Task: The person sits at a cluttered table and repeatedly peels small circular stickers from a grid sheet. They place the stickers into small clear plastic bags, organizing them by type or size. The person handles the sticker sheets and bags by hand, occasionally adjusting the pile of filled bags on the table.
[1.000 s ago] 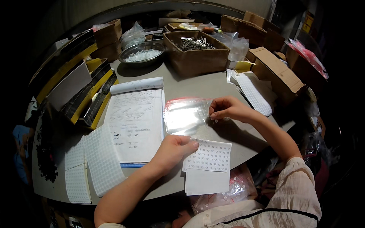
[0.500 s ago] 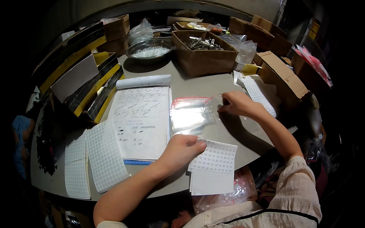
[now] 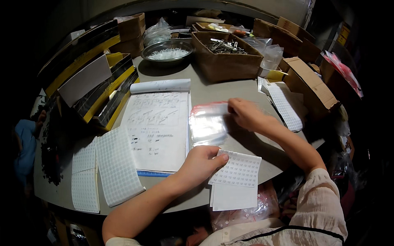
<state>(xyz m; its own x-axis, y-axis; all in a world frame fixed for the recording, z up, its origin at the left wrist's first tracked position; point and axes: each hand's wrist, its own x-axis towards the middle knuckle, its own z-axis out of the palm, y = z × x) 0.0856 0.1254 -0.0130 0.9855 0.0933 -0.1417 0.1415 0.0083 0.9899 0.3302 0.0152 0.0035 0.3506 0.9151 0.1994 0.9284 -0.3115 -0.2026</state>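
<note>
I see my right hand (image 3: 245, 114) pinching the top right corner of a clear bag (image 3: 208, 124), which lies flat on the grey worktop (image 3: 230, 88) just right of the notepad (image 3: 158, 129). The bag is thin, glossy and see-through, with a red strip along its far edge, and it looks empty. My left hand (image 3: 200, 165) rests near its lower edge, fingers curled and pressing on the left edge of a label sheet (image 3: 238, 172), a white sheet printed with rows of small marks, stacked on other white sheets that overhang the near edge of the worktop. More gridded sheets (image 3: 117, 166) lie to the left of the notepad. At the far side stand a metal bowl (image 3: 167, 51) of white bits and a brown box (image 3: 225, 57) of metal parts.
</note>
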